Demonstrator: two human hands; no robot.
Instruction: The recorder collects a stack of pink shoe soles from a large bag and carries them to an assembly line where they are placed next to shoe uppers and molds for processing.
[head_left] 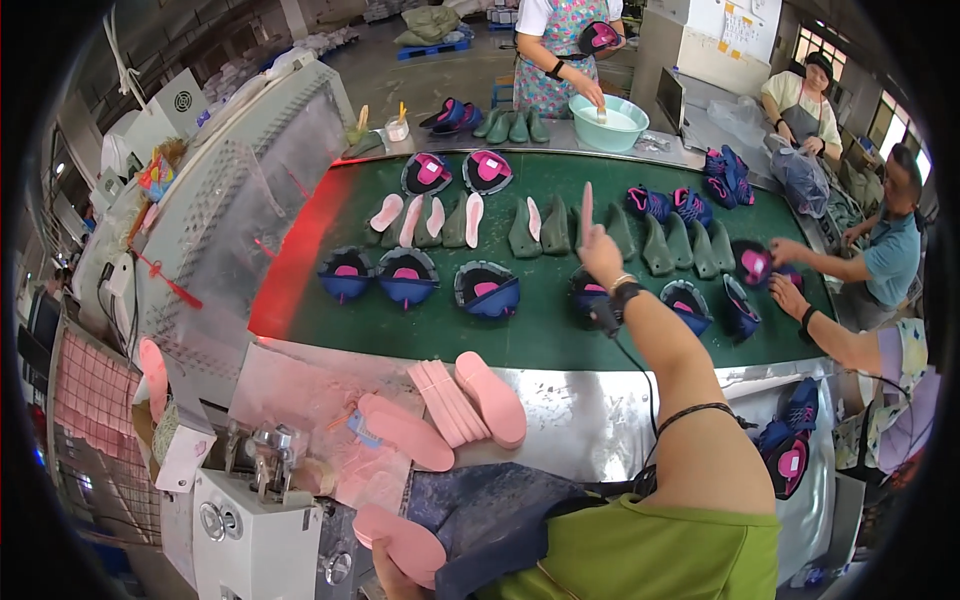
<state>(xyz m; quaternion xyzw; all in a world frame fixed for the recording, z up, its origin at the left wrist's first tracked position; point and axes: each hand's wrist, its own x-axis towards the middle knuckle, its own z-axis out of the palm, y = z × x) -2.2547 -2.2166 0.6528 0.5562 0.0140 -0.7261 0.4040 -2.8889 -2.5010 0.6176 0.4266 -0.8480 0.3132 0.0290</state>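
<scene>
At the lower edge, my left hand point(391, 574) is closed around a pink foam insole point(405, 542), with its thumb on top. My right arm reaches out over the green conveyor belt point(400, 340). My right hand point(602, 258) is closed on a narrow pink strip point(588, 210) standing upright, which looks like an insole seen edge-on. Green shoe lasts point(557, 228) stand around that hand in a row. Pink insoles point(474, 218) lie on several lasts to the left. Just under my right wrist, a dark blue shoe upper point(588, 290) is partly hidden.
More insoles point(490, 400) lie on the metal ledge before me, beside a white machine point(255, 540). Blue uppers point(408, 277) line the belt. Across it, a person point(570, 60) dips a brush in a green basin point(610, 122). Other people's hands point(790, 295) work at the right.
</scene>
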